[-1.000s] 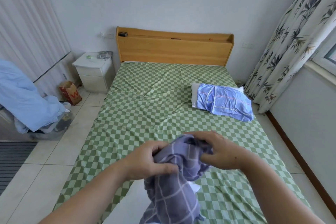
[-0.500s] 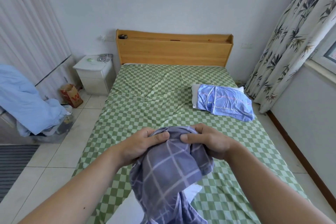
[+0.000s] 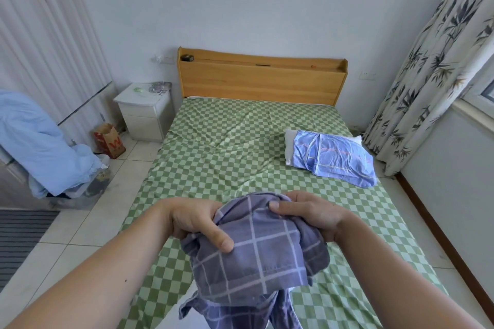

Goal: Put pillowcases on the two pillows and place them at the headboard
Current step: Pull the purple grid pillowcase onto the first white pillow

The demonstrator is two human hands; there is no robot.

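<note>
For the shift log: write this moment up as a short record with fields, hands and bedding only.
left hand: gripping the purple plaid pillowcase
right hand: gripping the same pillowcase, bunched between both hands
blue pillow: partly cased, white end exposed, lying on the bed's right side
headboard: no pillow against it
bedsheet: green checked, wrinkled
second pillow: white shape below the pillowcase, unclear

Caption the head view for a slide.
Both hands, left and right, bunch a purple plaid pillowcase over the checked bed.
</note>
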